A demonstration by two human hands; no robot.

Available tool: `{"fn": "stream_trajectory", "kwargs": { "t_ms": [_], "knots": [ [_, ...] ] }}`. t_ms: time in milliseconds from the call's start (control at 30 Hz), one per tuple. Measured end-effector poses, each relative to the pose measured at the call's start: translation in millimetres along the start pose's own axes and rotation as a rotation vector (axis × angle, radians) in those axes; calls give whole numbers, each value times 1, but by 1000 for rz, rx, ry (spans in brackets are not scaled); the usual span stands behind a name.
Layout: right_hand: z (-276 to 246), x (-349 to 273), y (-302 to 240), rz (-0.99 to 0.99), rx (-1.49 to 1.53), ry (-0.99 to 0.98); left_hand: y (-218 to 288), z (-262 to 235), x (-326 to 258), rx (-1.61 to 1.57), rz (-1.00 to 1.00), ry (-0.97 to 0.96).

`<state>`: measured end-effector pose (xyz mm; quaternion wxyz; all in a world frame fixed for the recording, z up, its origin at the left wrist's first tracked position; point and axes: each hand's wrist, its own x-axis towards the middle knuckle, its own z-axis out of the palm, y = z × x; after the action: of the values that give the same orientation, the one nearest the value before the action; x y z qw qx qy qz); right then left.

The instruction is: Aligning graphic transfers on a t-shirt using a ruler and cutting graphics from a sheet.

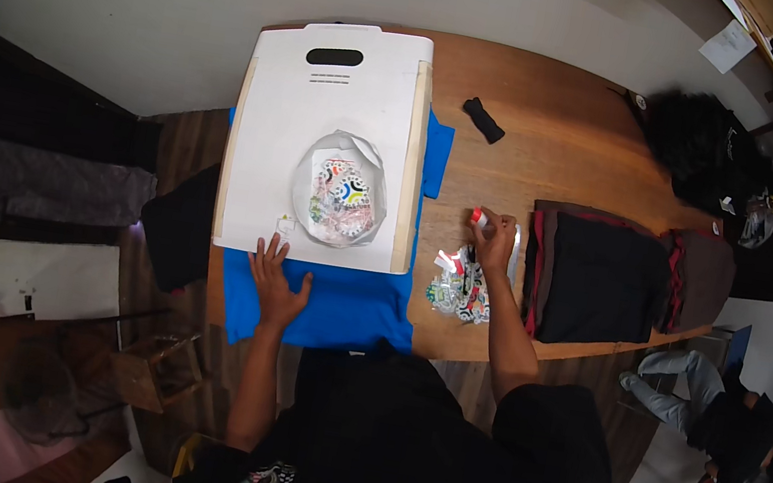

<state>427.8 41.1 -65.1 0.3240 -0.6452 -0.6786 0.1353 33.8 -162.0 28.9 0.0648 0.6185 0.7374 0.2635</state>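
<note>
A large white panel (264, 151) with a dark handle slot lies over a blue cloth (330, 309) on the wooden table. My left hand (276, 287) rests at the panel's near edge, fingers spread and holding nothing. On the panel sits a round, crumpled whitish plastic bag (310, 164) full of colourful printed pieces. To the right, my right hand (495, 244) is closed around a small red-and-white object (479, 218); its exact kind is unclear. Below that hand lies a heap of colourful printed pieces (459, 294), some of them shiny, partly hidden by my wrist.
Folded dark garments (606, 281) are stacked on the right, with a second folded pile (701, 281) beyond them. A small black bundle (483, 120) lies farther back on the table (548, 115). Black items (699, 150) crowd the far right corner. Another person (733, 418) sits at right.
</note>
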Motion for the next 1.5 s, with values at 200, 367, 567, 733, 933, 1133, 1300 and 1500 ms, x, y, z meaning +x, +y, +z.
{"fn": "stream_trajectory", "kwargs": {
  "t_ms": [200,367,567,733,933,1133,1300,1500],
  "knots": [
    [-48,41,-153,-171,514,-67,2,4,1,-19,-2,27],
    [-45,48,-254,-94,652,-538,-9,9,-6,-25,15,51],
    [-9,50,-287,-307,399,-485,-6,2,-1,-48,18,14],
    [-23,40,-272,-426,171,-46,-19,7,-8,-75,46,-29],
    [-46,-19,-109,-41,150,48,-11,-5,-2,-74,51,-78],
    [-85,-134,29,415,-20,2,-13,-3,1,-41,84,-70],
    [-89,-159,7,475,17,-129,-7,-2,-1,34,61,-20],
    [-40,-130,-21,282,173,-55,-2,0,-2,79,33,-16]
  ]
}}
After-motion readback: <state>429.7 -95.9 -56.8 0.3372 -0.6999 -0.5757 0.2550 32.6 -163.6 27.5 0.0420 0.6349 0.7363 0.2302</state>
